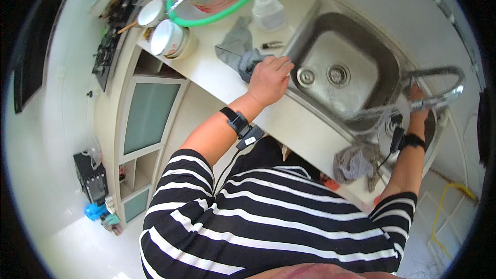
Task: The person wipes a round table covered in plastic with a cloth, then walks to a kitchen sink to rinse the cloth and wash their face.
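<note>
My left hand point(270, 77) rests at the near left edge of the stainless steel sink point(341, 54), beside a grey cloth point(240, 42); whether it grips anything is hidden. At the right, my right hand point(418, 99) is at the chrome spray head point(436, 102) of the faucet, its fingers partly hidden behind it. Water sprays leftward from the head into the sink basin. A round strainer point(306, 76) lies in the basin next to the drain point(338, 74). A small dark object point(273, 45) lies on the counter beyond my left hand.
A clear plastic container point(268, 11) stands behind the cloth. Farther left are a green-rimmed basket point(217, 19), stacked white containers point(167, 38) and a white pot point(150, 12). A bundled brownish cloth point(356, 162) lies at the counter's front edge. A gas hob point(106, 54) is at far left.
</note>
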A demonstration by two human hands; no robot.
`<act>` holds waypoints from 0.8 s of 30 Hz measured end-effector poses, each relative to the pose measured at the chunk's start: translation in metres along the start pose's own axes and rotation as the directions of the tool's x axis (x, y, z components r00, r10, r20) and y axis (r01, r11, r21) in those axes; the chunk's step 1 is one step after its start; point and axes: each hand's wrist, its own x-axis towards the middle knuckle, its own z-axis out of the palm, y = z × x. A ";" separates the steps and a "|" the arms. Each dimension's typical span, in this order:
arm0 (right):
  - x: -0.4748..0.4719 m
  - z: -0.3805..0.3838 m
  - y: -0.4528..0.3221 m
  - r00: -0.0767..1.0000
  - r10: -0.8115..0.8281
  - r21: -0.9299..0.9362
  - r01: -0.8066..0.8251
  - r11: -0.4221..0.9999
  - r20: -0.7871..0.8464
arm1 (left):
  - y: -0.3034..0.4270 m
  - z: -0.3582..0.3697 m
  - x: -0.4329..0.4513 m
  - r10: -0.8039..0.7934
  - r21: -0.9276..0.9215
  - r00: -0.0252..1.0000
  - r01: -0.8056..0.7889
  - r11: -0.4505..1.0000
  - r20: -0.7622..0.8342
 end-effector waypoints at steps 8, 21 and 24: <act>-0.022 0.010 -0.021 0.921 0.365 0.949 0.017 0.314 -0.137 | -0.046 -0.027 -0.054 -0.408 0.490 0.892 0.448 0.748 -0.193; -0.152 -0.227 -0.120 0.959 -0.196 0.978 -0.207 0.014 0.205 | 0.029 -0.083 0.005 0.126 0.017 0.943 -0.127 0.992 -0.309; -0.146 -0.301 -0.158 0.950 -0.245 0.880 -0.278 -0.384 0.193 | 0.051 -0.080 0.021 0.162 -0.229 0.949 -0.227 0.947 -0.270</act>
